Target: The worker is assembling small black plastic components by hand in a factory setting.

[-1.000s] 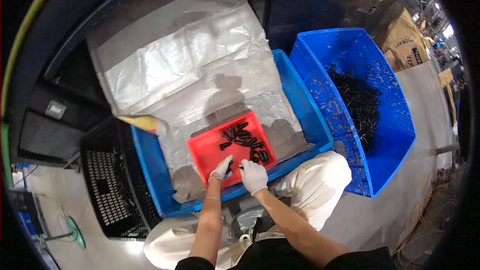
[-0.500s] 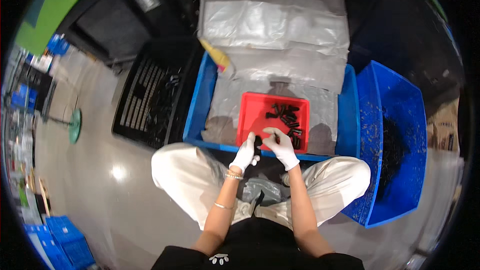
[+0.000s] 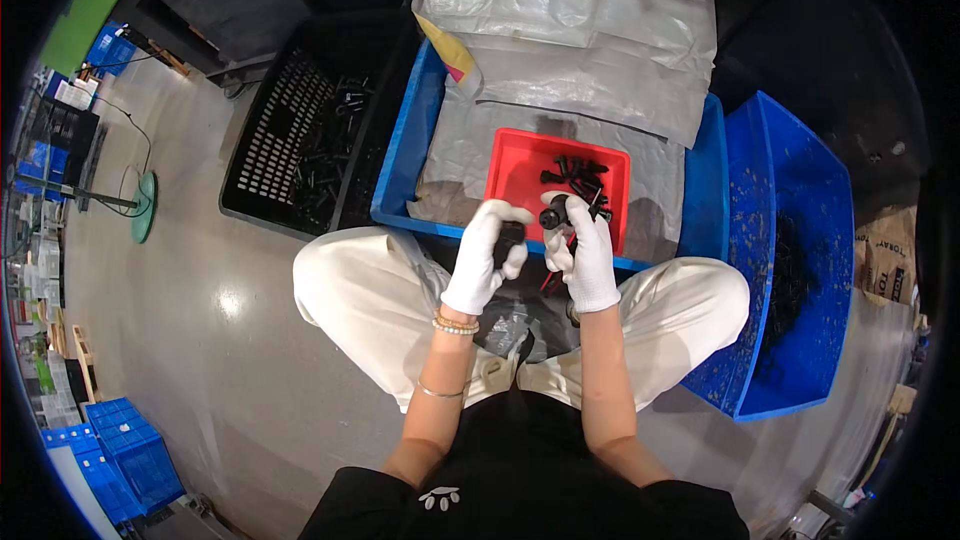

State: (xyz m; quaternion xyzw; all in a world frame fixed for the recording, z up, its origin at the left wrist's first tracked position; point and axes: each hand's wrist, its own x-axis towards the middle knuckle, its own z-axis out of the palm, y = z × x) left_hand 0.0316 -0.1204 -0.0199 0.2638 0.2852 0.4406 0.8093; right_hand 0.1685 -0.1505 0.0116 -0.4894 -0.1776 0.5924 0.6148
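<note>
Part (image 3: 553, 213), black and stubby, sits above the red tray's near edge, pinched by the fingers of the right hand (image 3: 592, 260); a thin red tool (image 3: 549, 281) shows beneath. The left hand (image 3: 478, 255) curls its fingers round a second part (image 3: 509, 238). Both look light, stiff, perhaps slick, best gripped round the barrel. Farther lie one red tray (image 3: 522, 155), its pile (image 3: 578, 172) uncountable, and one blue tub (image 3: 408, 175); left, one black crate (image 3: 285, 105); right, one blue bin (image 3: 748, 270).

I see room over the upper left of the shallow red plastic tray (image 3: 513, 172), mid-frame; the white-gloved right hand (image 3: 588, 262) blocks its lower edge.
</note>
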